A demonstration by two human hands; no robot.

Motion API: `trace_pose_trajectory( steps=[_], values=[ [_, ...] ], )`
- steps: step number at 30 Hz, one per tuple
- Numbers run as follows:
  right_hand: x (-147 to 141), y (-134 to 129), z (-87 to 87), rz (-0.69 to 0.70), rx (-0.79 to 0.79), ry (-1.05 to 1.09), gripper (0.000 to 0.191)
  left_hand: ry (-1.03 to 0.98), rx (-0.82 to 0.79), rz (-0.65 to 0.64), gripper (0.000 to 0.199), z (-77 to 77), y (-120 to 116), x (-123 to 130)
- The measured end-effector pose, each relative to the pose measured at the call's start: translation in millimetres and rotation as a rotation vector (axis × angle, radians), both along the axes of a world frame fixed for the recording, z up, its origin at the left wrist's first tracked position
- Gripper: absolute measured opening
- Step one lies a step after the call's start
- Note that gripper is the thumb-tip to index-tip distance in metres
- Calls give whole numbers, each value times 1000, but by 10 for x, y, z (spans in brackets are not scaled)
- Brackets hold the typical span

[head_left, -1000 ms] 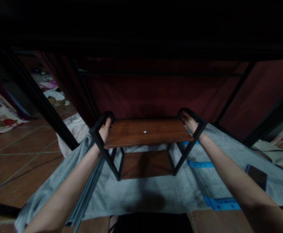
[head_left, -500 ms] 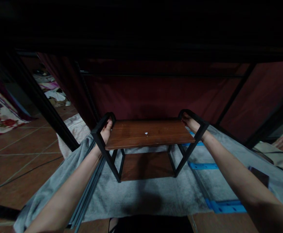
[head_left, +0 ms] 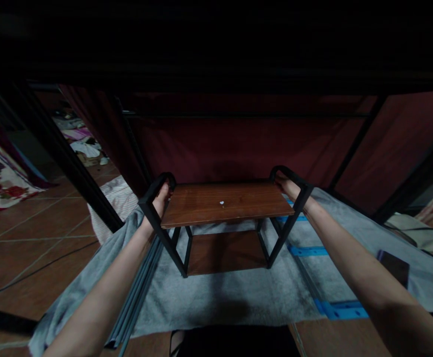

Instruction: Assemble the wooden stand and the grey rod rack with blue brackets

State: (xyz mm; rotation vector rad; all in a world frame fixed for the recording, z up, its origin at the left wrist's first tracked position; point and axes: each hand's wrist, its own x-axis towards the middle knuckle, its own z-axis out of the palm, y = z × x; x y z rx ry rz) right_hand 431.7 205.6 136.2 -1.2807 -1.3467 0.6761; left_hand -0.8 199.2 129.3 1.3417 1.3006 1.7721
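A small two-tier shelf (head_left: 227, 202) with brown wood-look boards and a black metal frame stands upright on a grey blanket. Its lower board (head_left: 226, 253) is in shadow, and a small white spot marks the upper one. At the left end, my left hand (head_left: 161, 199) reaches through the frame's loop and grips the far part of the side. My right hand (head_left: 286, 184) holds the opposite end the same way, its fingertips partly hidden behind the black frame.
Grey tubes (head_left: 136, 292) lie on the blanket (head_left: 239, 300) at the left. Blue-jointed bars (head_left: 345, 310) and a dark flat object (head_left: 394, 267) lie at the right. A dark red curtain (head_left: 239, 144) hangs behind; black posts (head_left: 71, 158) and a dark overhead edge frame the space.
The view has shifted slightly. The shelf's right end sits a little further left, with my right hand moving along with it. Both hands keep their places on the frame.
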Motion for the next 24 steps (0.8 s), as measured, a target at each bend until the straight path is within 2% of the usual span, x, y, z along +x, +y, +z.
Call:
trace_pose_trajectory(
  steps=[4,10,15,21,24],
  values=[
    [-4,-64,41,-30,-62,58,31,30,6,-36,32,24,-33,31],
    [-66,-87,127,5,-65,144,27,73,23,-2,30,74,-8,55],
    [-67,-98,172,-23,-148,200,22,143,116,9,28,-51,146,-47],
    [-51,-34,192,21,-271,250,34,237,215,16,26,-173,301,-186],
    [-40,0,167,55,-239,235,37,251,253,-9,29,-186,317,-208]
  ],
)
